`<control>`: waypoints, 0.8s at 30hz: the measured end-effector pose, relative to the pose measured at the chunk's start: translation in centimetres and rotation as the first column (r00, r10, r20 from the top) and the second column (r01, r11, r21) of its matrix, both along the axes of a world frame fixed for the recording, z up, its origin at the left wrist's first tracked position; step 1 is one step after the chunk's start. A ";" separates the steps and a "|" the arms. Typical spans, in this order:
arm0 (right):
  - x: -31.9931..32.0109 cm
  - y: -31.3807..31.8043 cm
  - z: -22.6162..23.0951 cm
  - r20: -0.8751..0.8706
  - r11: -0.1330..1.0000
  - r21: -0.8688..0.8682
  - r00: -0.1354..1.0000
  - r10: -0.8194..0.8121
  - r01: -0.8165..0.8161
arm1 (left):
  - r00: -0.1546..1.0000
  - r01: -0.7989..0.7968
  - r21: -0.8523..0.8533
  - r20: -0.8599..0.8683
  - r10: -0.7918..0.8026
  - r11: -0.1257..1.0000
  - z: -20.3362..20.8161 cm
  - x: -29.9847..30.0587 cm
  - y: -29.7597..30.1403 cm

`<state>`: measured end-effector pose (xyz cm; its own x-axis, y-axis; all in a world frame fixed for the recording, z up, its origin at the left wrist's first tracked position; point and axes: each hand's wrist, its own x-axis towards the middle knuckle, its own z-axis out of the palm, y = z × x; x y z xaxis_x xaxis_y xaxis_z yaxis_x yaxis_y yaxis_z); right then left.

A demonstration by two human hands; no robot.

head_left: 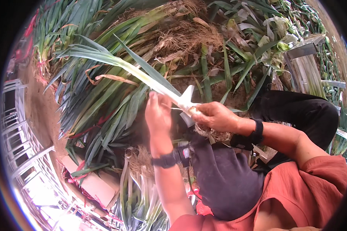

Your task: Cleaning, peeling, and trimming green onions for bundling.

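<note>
presently: one long leek-like stalk, white at the shaft and blue-green at the leaves point(142, 77), suspended before the person's lap, at the near side of a large heap of green stalks point(92, 92). item condition, as judged: stripping appears partway along; the shaft shows smooth and white, while a small white flap of leaf skin point(187, 94) stands off near the base and one dark green leaf blade point(154, 69) splays away from the rest. root end: mostly covered by the grasp, so whether it is trimmed cannot be told. apparently remaining: dry, brown, stringy roots point(189, 38) on stalks in the heap, and a bundle of pale, slender stalks point(133, 192) at lower left; whether those await work is unclear. orientation: base toward the person's right and nearer the body, leaf tips toward the far left; long axis a slanting, nearly straight line between the two. right hand point(219, 117): fingers closed firmly about the base, thumb uppermost. left hand point(158, 115): blurred, fingers raised just beside the middle of the shaft; how far they are parted, and whether they touch or pinch anything, cannot be told.
</note>
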<state>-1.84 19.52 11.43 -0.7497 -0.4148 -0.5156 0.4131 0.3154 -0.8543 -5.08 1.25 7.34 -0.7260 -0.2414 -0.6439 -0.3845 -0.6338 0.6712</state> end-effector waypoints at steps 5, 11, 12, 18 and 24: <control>-1.4 0.2 1.3 -0.647 0.915 0.382 0.745 0.166 0.128 | 0.998 0.049 0.225 0.031 -0.057 0.973 -3.3 -1.3 -0.2; -6.4 -1.8 -2.5 -0.781 0.933 0.357 0.564 0.268 0.051 | 0.990 0.133 0.155 0.020 -0.137 0.979 -3.9 -1.6 0.5; -6.8 -2.0 -2.6 -0.360 0.953 0.168 0.884 0.299 -0.254 | 0.991 0.124 0.119 0.042 -0.130 0.985 -4.2 -1.7 0.4; -4.1 -1.2 -2.3 -0.171 0.701 0.540 0.755 0.634 -0.467 | 0.985 -0.004 -0.030 0.173 0.009 1.000 -4.5 -2.5 1.3; 1.0 4.6 0.7 -0.302 0.809 0.504 0.817 0.492 -0.301 | 0.964 -0.161 -0.064 0.205 0.171 0.985 -4.6 -4.3 1.0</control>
<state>-0.85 24.14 12.13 -0.7415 -0.5385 -0.4002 -0.1778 0.7329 -0.6567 -9.38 2.21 2.72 -0.5239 -0.3801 -0.7623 -0.4116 -0.6706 0.6172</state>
